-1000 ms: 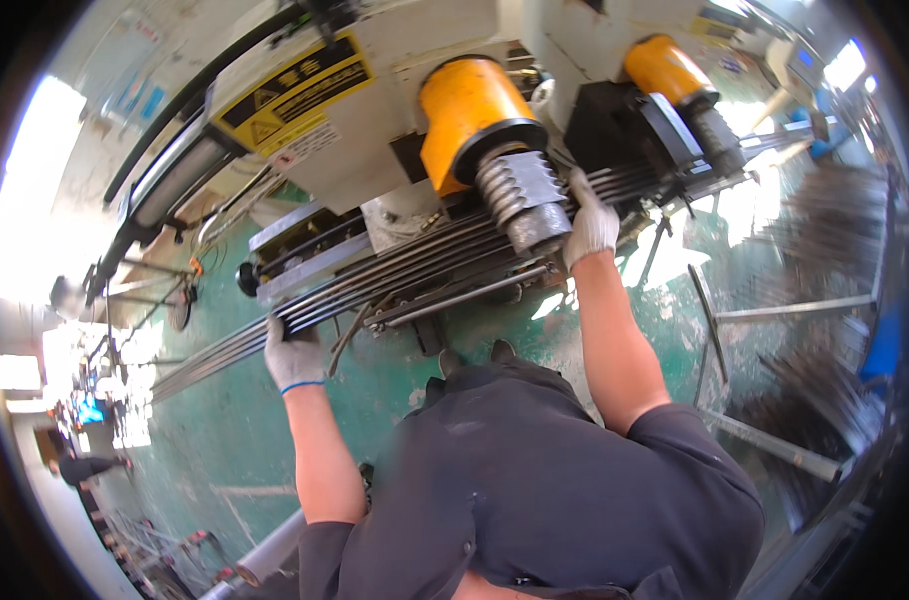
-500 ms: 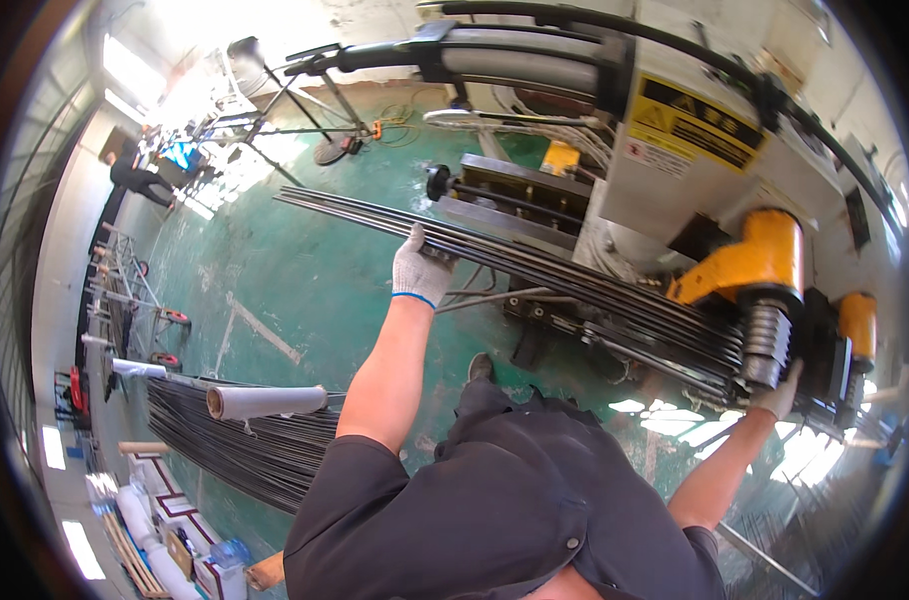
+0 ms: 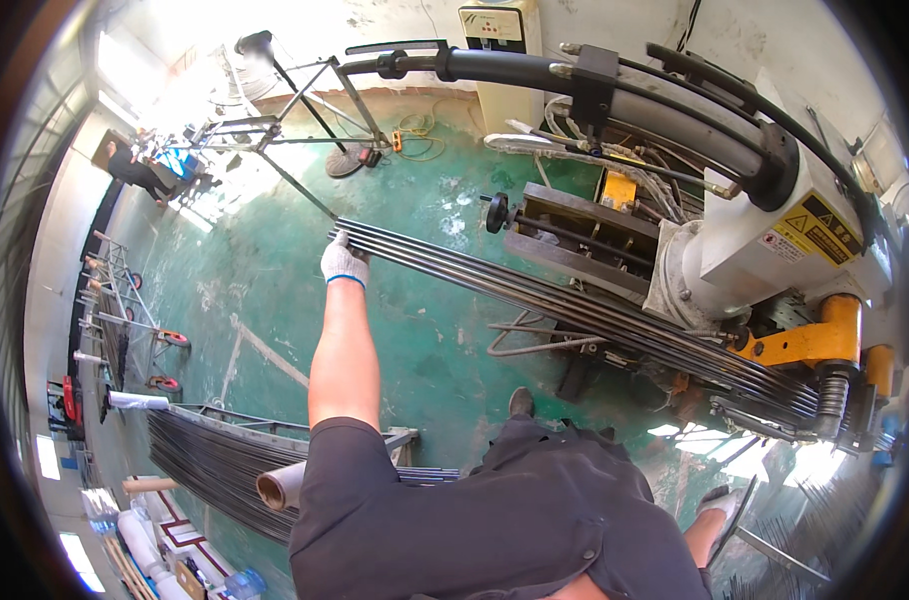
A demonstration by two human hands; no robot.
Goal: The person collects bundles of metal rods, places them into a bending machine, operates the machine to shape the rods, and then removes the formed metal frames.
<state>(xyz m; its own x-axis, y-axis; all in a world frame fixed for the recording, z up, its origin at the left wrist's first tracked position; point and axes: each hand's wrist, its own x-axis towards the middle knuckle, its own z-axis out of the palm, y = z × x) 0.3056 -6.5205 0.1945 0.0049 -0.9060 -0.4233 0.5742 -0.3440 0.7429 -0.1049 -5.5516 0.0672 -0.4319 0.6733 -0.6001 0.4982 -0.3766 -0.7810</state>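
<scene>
The left hand (image 3: 344,262) is closed around the long metal rods (image 3: 575,305). Keep them flat and together. The right hand (image 3: 713,497) is mostly hidden, so I cannot tell its grip.

Open: green floor (image 3: 275,290) left of the rods (image 3: 535,285).
Blocked: bending machine (image 3: 715,250) crowds the rods' right.
Below: rod stack (image 3: 215,465).

Right hand (image 3: 717,497) perhaps behind torso
</scene>
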